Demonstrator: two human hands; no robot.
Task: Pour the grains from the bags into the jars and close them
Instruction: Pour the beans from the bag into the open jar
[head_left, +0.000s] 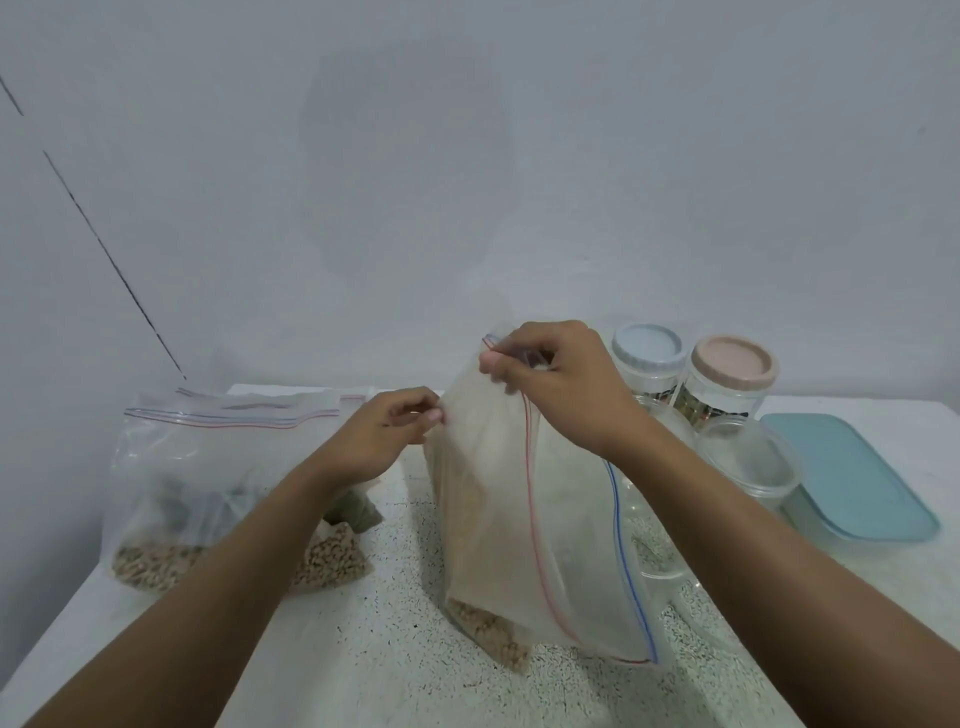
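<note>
- the bag (498, 519) stands tall in the middle of the table (363, 665), held up between both hands. its zip edge runs down the right side, and the grains (488, 631) sit in the bottom left corner.
- an open jar (748, 457) stands just right of the bag, on the zip side, so i'd say the pour goes rightward. the right arm is nearer to it.
- the right hand (561, 384) pinches the bag's top corner at the zip, fingers curled tight.
- the left hand (384, 436) pinches the bag's left edge, lower down.

Soft, even, cool-tinted light, a faint broad shadow on the wall (405, 156) (mild wide-angle stretch toward edges).
</note>
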